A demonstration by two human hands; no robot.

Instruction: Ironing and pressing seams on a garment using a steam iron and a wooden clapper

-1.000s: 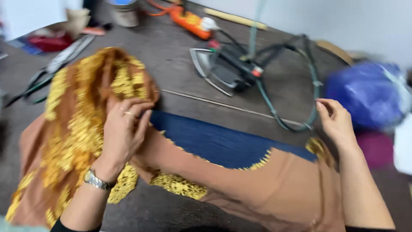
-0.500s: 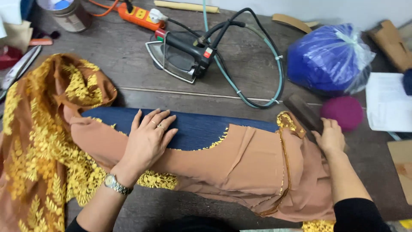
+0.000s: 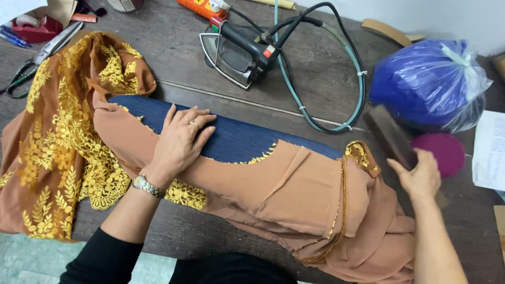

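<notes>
A brown garment (image 3: 294, 194) with yellow lace embroidery (image 3: 63, 142) lies draped over a dark blue padded sleeve board (image 3: 236, 139) on the wooden table. My left hand (image 3: 181, 139) presses flat, fingers spread, on the brown fabric and the blue board. My right hand (image 3: 421, 176) is at the right end of the garment, closed around the lower end of a dark wooden block (image 3: 389, 134) that lies at a slant on the table.
An iron (image 3: 236, 52) with black and teal cables (image 3: 336, 63) rests behind the board. A blue plastic bag (image 3: 428, 84) and a magenta round pad (image 3: 447, 152) sit right, with white paper (image 3: 489, 150). Scissors (image 3: 37, 58) lie at the far left.
The view has settled over the board. My left hand slid right along the fabric onto the blue board. My right hand left the garment's end and took hold of the wooden block.
</notes>
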